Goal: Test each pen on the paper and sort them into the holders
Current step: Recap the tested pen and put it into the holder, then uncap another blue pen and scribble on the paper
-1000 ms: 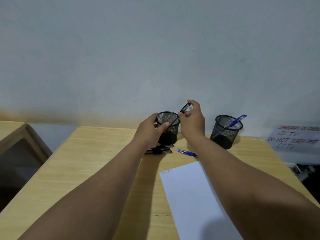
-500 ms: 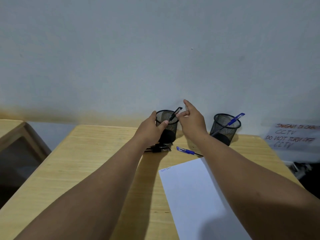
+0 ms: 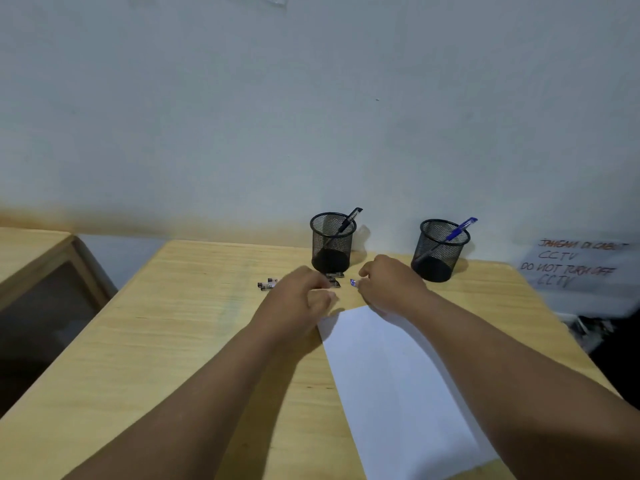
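Both hands are lowered to the tabletop (image 3: pixel 173 341) just in front of the two mesh holders, near its far edge. The left hand (image 3: pixel 298 303) is curled over a small heap of black pens (image 3: pixel 267 284); whether one is already pinched cannot be told, since the fingers hide them. The right hand (image 3: pixel 391 285) is closing on a blue pen (image 3: pixel 353 282), only the tip of which shows beside the fingers; a firm grip cannot be confirmed.

A black pen (image 3: pixel 349 220) stands tilted in the left holder (image 3: pixel 331 247), and another blue pen (image 3: pixel 459 230) leans in the right holder (image 3: pixel 439 251), so sorting by colour is judged to be under way, with the pick-up of the next pen as the step in hand.

The sheet of paper (image 3: pixel 391 375) lies toward the near right of the tabletop, its far corner touching the right hand. Next, the chosen pen would need to be lifted, turned tip-down and drawn across the paper before being dropped into the matching holder.
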